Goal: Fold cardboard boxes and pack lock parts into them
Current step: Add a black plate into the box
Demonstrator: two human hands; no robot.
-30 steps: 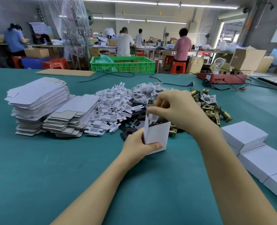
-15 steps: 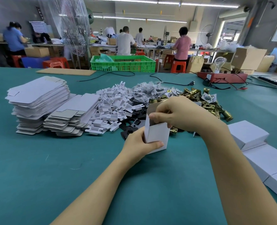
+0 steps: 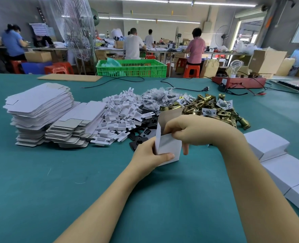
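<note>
A small white cardboard box (image 3: 169,148) stands upright on the green table, top open with its brown lid flap raised. My left hand (image 3: 147,155) grips its left side, thumb across the front. My right hand (image 3: 189,130) is curled over the open top, fingers reaching inside; what they hold is hidden. Behind the box lie a pile of brass lock latches (image 3: 213,109), black plates (image 3: 143,135), white plastic inserts (image 3: 122,116) and small bagged parts (image 3: 159,95). Flat box blanks (image 3: 40,106) are stacked at the left.
Closed white boxes (image 3: 268,144) line the table's right edge. A red tester with a bulb (image 3: 238,81), black cables (image 3: 183,86), a cardboard sheet (image 3: 69,77) and a green crate (image 3: 133,67) sit at the far side. People work at benches beyond.
My right hand has come down from above the box to its open top, and its fingers now reach inside. My left hand keeps its hold on the box.
</note>
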